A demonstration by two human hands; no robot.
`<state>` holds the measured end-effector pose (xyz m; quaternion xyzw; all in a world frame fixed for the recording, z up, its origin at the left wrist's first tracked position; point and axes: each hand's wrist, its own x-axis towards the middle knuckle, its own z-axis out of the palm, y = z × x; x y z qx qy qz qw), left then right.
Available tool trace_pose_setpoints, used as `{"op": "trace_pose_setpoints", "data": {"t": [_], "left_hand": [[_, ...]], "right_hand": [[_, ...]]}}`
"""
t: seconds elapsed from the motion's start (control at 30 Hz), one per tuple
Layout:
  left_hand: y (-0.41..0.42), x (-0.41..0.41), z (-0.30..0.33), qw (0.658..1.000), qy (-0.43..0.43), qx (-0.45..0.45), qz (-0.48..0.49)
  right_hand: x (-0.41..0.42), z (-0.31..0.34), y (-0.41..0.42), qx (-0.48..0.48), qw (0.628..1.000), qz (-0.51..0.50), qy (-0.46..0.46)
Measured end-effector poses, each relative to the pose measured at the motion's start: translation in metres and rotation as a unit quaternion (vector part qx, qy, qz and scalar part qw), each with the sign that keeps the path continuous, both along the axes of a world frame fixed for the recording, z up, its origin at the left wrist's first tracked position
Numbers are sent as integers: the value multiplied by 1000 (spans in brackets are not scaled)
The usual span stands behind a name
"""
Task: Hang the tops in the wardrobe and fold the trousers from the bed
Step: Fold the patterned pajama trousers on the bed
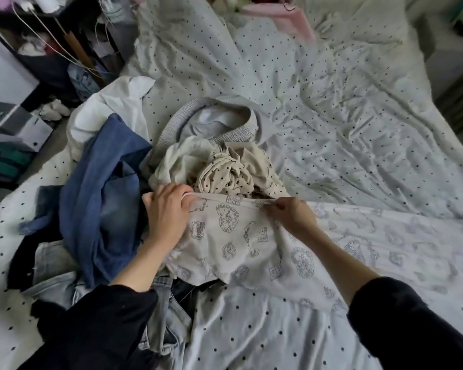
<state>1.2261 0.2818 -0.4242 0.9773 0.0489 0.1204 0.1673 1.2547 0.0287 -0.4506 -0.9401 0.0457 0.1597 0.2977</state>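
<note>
Both hands hold the top edge of the printed beige trousers (241, 244), which lie spread on the bed (358, 129) near its front edge, their length running toward the right edge; the left hand (166, 212) has its fingers curled round the waistband at the left end, and the right hand (292, 214) pinches the same edge a little further right, thumb against fingers. The cloth between the two hands is pulled quite straight; below them it sags in soft folds.

The step in hand seems to be the folding of this garment. To do it well, I think the waistband should first be kept taut between the hands and the legs shaken flat over the bare sheet on the right side of the bed, because there is room there; then one leg is laid exactly on the other, seam on seam, before any fold across the length.

The heap beside the left hand is a risk: the blue garment (104, 182), the dotted cream top (225, 169) and the grey waistband piece (211, 121) lie touching or just behind the trousers, and the pale jeans (163, 324) lie partly under their lower edge; a quick pull could drag these along. It is better to lift the trousers free of the heap first; the thin fabric will probably wrinkle easily, so smoothing with a flat palm after each fold should help.
</note>
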Motion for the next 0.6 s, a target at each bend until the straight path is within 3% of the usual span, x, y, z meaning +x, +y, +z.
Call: {"op": "trace_pose_setpoints", "data": {"t": [0.1,0.3,0.6], "left_hand": [[-11,-6,1,1000,2,16,19],[-56,-30,14,992,-52,92,-75],[-196,-104,-22,939,3,-3,-345]], "right_hand": [[-21,-9,-6,-38,999,-9,-31],[-104,-15,-69,-148,986,-31,-68],[-226,-36,-181,-241,964,-107,-20]]}}
